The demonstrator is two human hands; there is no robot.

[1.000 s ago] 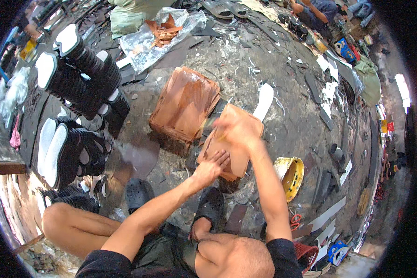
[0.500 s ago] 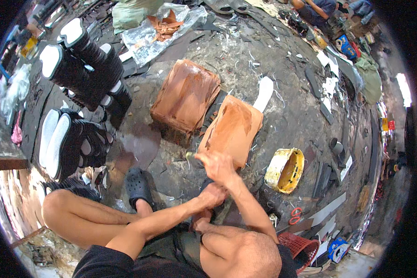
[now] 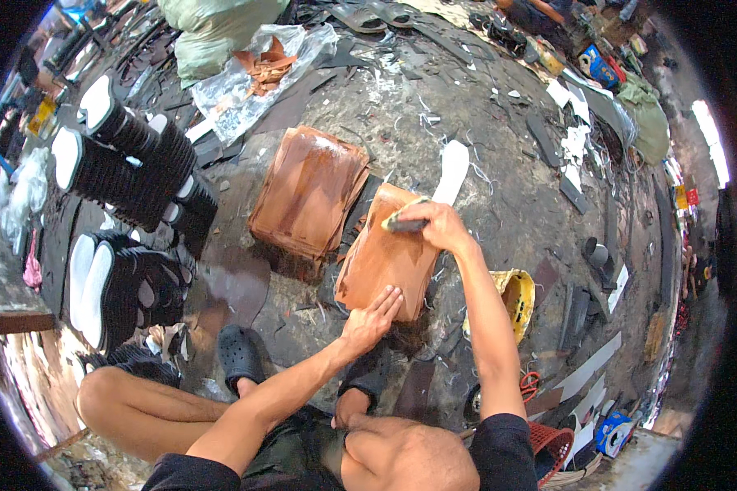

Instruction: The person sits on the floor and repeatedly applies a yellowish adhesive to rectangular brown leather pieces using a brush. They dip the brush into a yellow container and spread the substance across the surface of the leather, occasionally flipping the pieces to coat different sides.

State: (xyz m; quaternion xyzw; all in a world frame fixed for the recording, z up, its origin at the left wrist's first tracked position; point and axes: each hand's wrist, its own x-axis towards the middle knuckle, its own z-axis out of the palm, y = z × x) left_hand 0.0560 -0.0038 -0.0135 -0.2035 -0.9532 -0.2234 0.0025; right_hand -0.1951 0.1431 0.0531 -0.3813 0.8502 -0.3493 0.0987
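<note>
My right hand point(image 3: 444, 228) is closed on a short brush point(image 3: 404, 218), yellowish above and dark along its edge, pressed to the far part of a stack of tan-brown sheets point(image 3: 391, 254). Darker damp-looking smears mark the top sheet. At the near edge of this stack, my left hand point(image 3: 370, 322) lies with fingers stretched out on the sheet, holding nothing. A white sole-shaped piece point(image 3: 452, 173) touches the stack's far right corner. Left of it sits a second stack of brown sheets point(image 3: 309, 192). A yellow-smeared tub point(image 3: 517, 301) is partly hidden behind my right forearm.
Bundles of black soles with white faces point(image 3: 125, 155) stand at the left, more soles point(image 3: 98, 286) nearer. Brown scraps point(image 3: 265, 65) lie on a plastic sheet at the back. Red-handled scissors point(image 3: 530, 385) and a red basket point(image 3: 550, 446) are at the right.
My right hand has swung forward with the brush, from near the stack's near edge to its far part. My left hand has come forward and flattened onto the sheet. The view has shifted slightly.
</note>
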